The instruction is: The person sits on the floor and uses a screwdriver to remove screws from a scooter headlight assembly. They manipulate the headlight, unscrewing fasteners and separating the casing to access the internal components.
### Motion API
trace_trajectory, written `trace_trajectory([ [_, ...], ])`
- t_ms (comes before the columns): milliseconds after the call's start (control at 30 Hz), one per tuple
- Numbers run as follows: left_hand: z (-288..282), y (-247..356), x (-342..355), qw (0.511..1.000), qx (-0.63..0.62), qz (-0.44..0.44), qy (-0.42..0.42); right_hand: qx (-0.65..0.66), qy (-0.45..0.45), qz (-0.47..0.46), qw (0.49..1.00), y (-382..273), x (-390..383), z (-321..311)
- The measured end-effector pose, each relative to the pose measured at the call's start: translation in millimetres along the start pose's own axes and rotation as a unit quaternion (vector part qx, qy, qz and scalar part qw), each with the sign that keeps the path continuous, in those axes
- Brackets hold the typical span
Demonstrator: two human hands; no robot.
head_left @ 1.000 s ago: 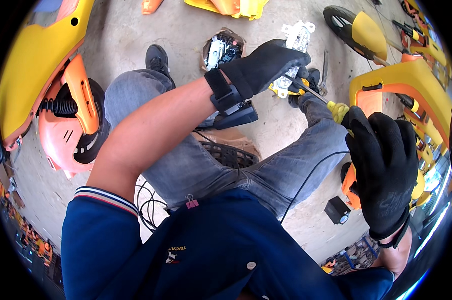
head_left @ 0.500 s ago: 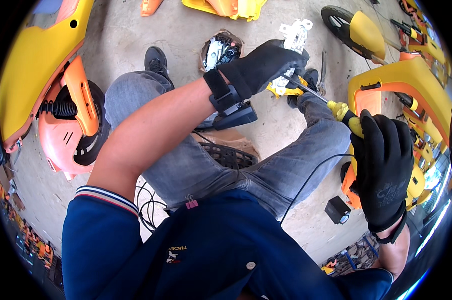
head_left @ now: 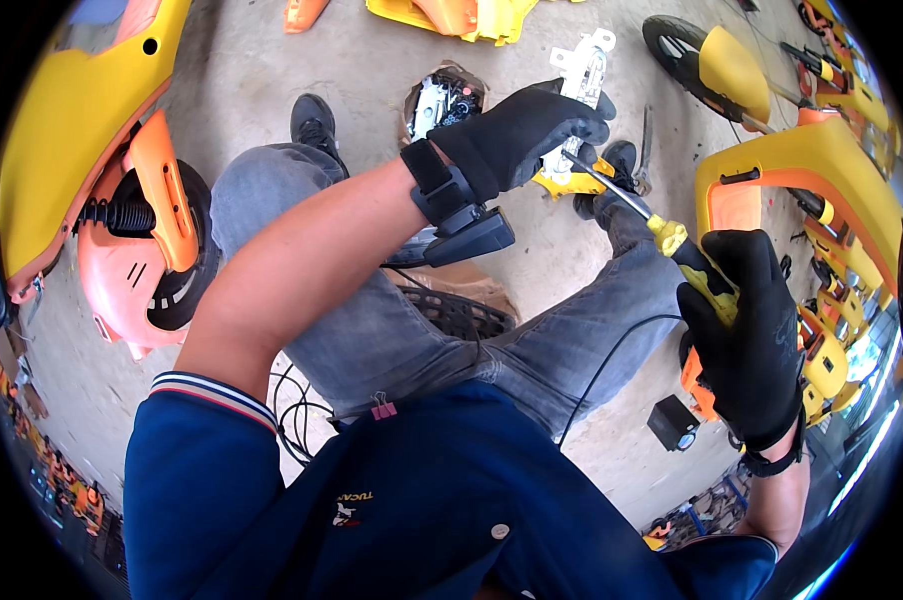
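Observation:
In a black work glove, my left hand (head_left: 532,135) is closed round a white, elongated part with mounting tabs (head_left: 584,72), held out beyond my knees. Its exact kind I cannot make out. My right hand (head_left: 752,340), gloved in black too, grips the yellow and black handle of a screwdriver (head_left: 694,262). The screwdriver's metal shaft slants up and left, and its tip meets the lower end of the white part, just below my left fingers. Behind that lower end shows a yellow piece (head_left: 572,184), partly hidden, near my shoe.
An open bag of small parts (head_left: 446,100) lies on the floor ahead. Yellow and orange vehicle bodies stand at the left (head_left: 82,140) and right (head_left: 812,160). A black box (head_left: 675,422) sits at lower right. Cables (head_left: 297,410) run beside my legs.
My right hand has shifted slightly left and down, its grip on the screwdriver handle changed. The white part has moved slightly up and left with my left hand.

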State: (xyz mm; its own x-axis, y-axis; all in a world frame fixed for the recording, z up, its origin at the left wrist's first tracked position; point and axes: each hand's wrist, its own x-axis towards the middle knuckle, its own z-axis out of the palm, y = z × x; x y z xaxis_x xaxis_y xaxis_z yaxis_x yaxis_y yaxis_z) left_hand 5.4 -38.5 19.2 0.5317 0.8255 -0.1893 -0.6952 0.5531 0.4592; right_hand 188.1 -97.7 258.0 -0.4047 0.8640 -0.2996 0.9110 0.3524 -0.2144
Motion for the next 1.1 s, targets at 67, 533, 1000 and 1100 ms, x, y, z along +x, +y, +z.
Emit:
trace_trajectory([
  [67, -2.4, 0.6, -0.5, 1.000, -0.007, 0.004, -0.005, -0.022, -0.009, -0.006, 1.000, 0.7, -1.3, 3.8],
  [533, -7.2, -2.1, 0.9, 0.996, -0.010, 0.030, -0.083, 0.142, -0.118, 0.189, 0.964, -0.2, 15.7, -7.8],
  [1000, 1.0, 4.8, 1.0, 0.996, -0.036, 0.048, -0.060, -0.326, 0.069, -0.141, 0.932, 1.2, -9.3, 6.6],
  [1100, -0.1, 4.8, -1.1, 0.995, -0.039, 0.057, -0.070, -0.292, 0.050, -0.119, 0.947, -1.7, -7.7, 7.9],
])
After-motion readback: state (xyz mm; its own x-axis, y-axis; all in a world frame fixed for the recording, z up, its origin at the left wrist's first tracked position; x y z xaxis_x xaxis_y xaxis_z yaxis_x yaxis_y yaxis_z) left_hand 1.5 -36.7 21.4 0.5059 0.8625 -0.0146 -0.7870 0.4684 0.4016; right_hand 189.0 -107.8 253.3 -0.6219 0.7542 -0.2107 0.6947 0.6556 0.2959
